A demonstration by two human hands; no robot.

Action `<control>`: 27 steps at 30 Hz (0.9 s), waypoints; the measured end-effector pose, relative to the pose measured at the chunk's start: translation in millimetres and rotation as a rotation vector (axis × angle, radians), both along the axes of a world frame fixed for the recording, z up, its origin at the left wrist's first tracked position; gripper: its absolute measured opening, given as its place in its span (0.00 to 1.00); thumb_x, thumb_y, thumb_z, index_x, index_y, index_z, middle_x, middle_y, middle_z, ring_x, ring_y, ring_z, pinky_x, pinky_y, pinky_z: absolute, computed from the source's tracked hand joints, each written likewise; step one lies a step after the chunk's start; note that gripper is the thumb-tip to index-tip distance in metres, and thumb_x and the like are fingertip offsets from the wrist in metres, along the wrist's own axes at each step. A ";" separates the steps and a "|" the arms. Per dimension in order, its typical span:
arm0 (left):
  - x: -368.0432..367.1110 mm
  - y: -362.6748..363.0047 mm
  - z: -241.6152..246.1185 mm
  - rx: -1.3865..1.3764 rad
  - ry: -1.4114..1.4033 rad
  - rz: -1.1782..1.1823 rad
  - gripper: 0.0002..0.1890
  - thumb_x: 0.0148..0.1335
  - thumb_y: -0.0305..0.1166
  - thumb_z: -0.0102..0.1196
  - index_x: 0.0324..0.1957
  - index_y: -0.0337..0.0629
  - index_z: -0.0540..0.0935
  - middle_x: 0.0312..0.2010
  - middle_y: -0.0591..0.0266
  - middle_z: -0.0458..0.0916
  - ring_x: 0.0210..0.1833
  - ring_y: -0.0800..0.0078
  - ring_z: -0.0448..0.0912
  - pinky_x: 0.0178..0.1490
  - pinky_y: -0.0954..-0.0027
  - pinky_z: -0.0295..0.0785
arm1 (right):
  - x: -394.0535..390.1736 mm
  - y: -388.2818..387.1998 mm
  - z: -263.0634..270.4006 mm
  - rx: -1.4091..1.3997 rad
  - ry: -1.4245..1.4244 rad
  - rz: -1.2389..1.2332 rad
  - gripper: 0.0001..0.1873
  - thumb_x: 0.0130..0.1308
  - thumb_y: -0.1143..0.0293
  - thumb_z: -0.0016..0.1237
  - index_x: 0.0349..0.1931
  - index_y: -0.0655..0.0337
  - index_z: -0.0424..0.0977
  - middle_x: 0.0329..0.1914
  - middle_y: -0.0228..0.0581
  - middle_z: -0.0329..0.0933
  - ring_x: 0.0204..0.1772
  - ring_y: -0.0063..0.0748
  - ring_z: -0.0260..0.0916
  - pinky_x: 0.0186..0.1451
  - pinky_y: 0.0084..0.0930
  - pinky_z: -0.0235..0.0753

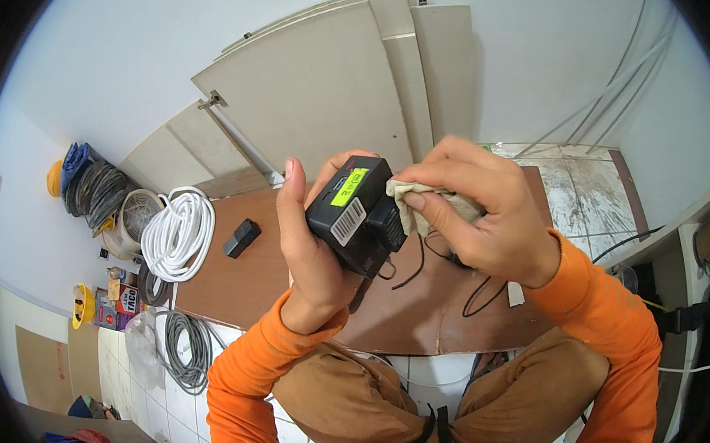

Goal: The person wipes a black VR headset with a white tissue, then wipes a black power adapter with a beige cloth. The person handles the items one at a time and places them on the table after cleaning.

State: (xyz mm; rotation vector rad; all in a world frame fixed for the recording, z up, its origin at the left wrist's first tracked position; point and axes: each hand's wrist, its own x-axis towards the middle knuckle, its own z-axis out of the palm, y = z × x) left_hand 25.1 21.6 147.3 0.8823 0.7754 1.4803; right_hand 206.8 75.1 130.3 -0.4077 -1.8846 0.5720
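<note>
A black box-shaped device (355, 212), perhaps a battery pack or charger, is raised above the brown board. It bears a yellow-green label and a barcode sticker. My left hand (313, 243) grips it from the left and beneath, with the thumb standing free of its near side. Between the thumb and fingers of my right hand (479, 205) is a bunched pale cloth (415, 201). The cloth meets the ribbed right end of the device. My left palm hides part of the device's underside.
The brown board (397, 323) spans the space before my knees. On it lie a small black block (242, 238), a white cable coil (178, 234) and a thin black cord (412, 275). A grey cable coil (188, 352) rests on the tiles. Cabinet panels (316, 77) lean against the wall.
</note>
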 end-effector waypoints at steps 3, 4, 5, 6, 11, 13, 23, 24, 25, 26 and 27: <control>5.4 2.5 -1.4 -0.076 -0.175 0.086 0.39 0.72 0.65 0.29 0.52 0.37 0.78 0.43 0.55 0.83 0.42 0.68 0.81 0.46 0.69 0.77 | -8.9 -3.8 -7.3 -0.196 0.126 0.072 0.10 0.66 0.77 0.58 0.47 0.68 0.83 0.37 0.41 0.82 0.39 0.26 0.80 0.40 0.22 0.76; -6.8 6.6 -12.2 0.035 -0.286 -0.035 0.38 0.70 0.63 0.38 0.56 0.33 0.76 0.47 0.51 0.83 0.49 0.60 0.82 0.55 0.61 0.78 | -11.6 -7.0 -6.1 -0.295 0.155 0.110 0.11 0.66 0.76 0.59 0.47 0.69 0.83 0.38 0.39 0.83 0.40 0.23 0.79 0.41 0.22 0.76; -11.2 9.4 -18.3 0.078 -0.292 -0.023 0.38 0.70 0.63 0.38 0.56 0.33 0.76 0.47 0.50 0.83 0.49 0.59 0.82 0.55 0.60 0.78 | -14.1 -9.7 -4.8 -0.394 0.183 0.149 0.11 0.67 0.76 0.59 0.48 0.70 0.83 0.38 0.38 0.84 0.40 0.20 0.78 0.41 0.21 0.76; -12.4 13.1 -21.2 0.116 -0.301 -0.013 0.37 0.70 0.63 0.38 0.55 0.33 0.76 0.47 0.49 0.83 0.49 0.59 0.82 0.55 0.59 0.78 | -15.9 -10.8 -5.4 -0.431 0.191 0.157 0.11 0.67 0.75 0.60 0.48 0.70 0.83 0.39 0.38 0.84 0.41 0.19 0.78 0.42 0.20 0.76; -2.6 13.8 -21.5 0.170 -0.449 0.125 0.39 0.69 0.65 0.32 0.52 0.35 0.76 0.44 0.49 0.80 0.48 0.58 0.79 0.56 0.59 0.75 | -23.5 -22.2 1.9 -0.768 0.292 0.204 0.14 0.67 0.74 0.62 0.50 0.73 0.82 0.43 0.39 0.85 0.43 0.17 0.78 0.44 0.16 0.78; -0.2 18.1 -22.2 0.296 -0.395 0.141 0.38 0.69 0.65 0.33 0.53 0.36 0.75 0.45 0.49 0.79 0.48 0.55 0.79 0.57 0.56 0.74 | -32.4 -27.8 -2.9 -0.893 0.439 0.266 0.16 0.67 0.73 0.62 0.51 0.74 0.81 0.44 0.41 0.85 0.43 0.17 0.79 0.45 0.16 0.79; -11.1 25.4 -23.9 0.736 -0.250 0.077 0.36 0.66 0.64 0.42 0.63 0.44 0.67 0.55 0.48 0.70 0.60 0.50 0.71 0.61 0.44 0.75 | -28.5 -44.6 4.0 -0.816 0.332 0.277 0.17 0.65 0.74 0.64 0.52 0.73 0.82 0.44 0.40 0.85 0.43 0.17 0.78 0.44 0.17 0.79; -10.1 24.8 -23.4 0.769 -0.240 0.094 0.36 0.66 0.63 0.42 0.63 0.44 0.67 0.54 0.48 0.70 0.60 0.50 0.71 0.61 0.44 0.75 | -24.7 -40.9 4.6 -0.671 0.324 0.227 0.17 0.65 0.74 0.63 0.53 0.72 0.82 0.44 0.39 0.85 0.43 0.17 0.78 0.44 0.18 0.79; -9.5 23.9 -22.8 0.802 -0.231 0.111 0.35 0.67 0.63 0.42 0.63 0.44 0.66 0.54 0.48 0.70 0.61 0.51 0.71 0.60 0.44 0.76 | -21.8 -36.2 5.4 -0.527 0.315 0.175 0.17 0.65 0.75 0.63 0.53 0.72 0.81 0.44 0.39 0.85 0.43 0.17 0.78 0.44 0.18 0.79; -8.7 20.6 -20.3 0.825 -0.200 0.118 0.35 0.65 0.61 0.46 0.63 0.44 0.66 0.54 0.48 0.69 0.61 0.51 0.70 0.63 0.45 0.72 | -20.2 -29.7 6.5 -0.346 0.313 0.167 0.19 0.65 0.75 0.62 0.56 0.67 0.81 0.40 0.40 0.83 0.40 0.23 0.78 0.41 0.20 0.77; -7.5 20.7 -21.1 0.853 -0.156 0.128 0.35 0.65 0.60 0.47 0.63 0.43 0.67 0.54 0.48 0.70 0.61 0.50 0.70 0.65 0.47 0.70 | -19.9 -27.4 8.3 -0.244 0.269 0.130 0.20 0.64 0.75 0.62 0.57 0.66 0.80 0.39 0.41 0.81 0.38 0.26 0.78 0.41 0.21 0.77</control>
